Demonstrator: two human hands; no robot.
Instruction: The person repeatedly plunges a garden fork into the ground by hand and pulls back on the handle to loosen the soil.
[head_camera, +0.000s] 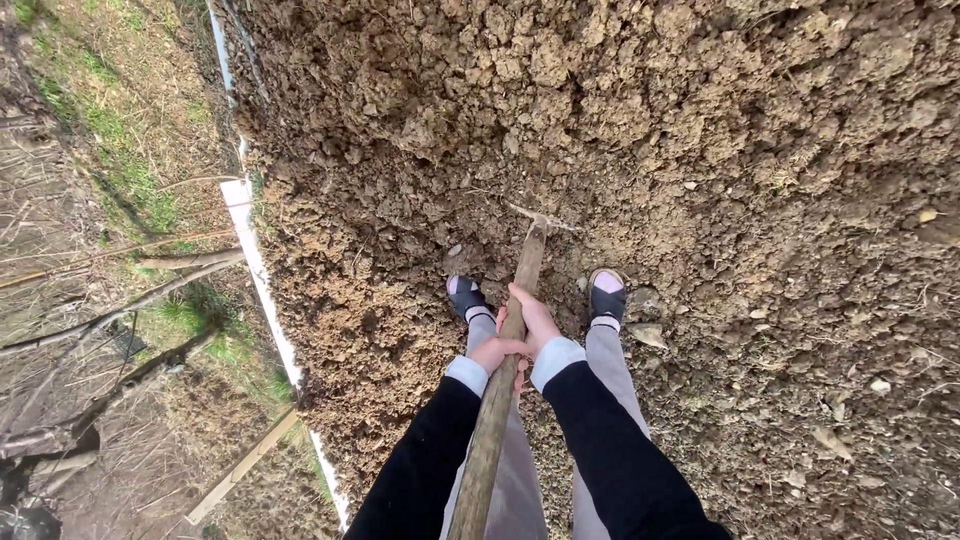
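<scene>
Head view: both hands clamped on wooden handle (500, 380) of hoe. Left hand (492, 352) lower on shaft, right hand (533, 320) just above, touching each other, fingers wrapped round wood. Handle running up between hands toward metal blade (540, 217), set in clumpy brown soil (650, 130) ahead of two sandalled feet (466, 296). Blade well beyond hands, between feet and further out. White edging strip (262, 280) along left of plot; grass (130, 170) and dry branches beyond.
</scene>
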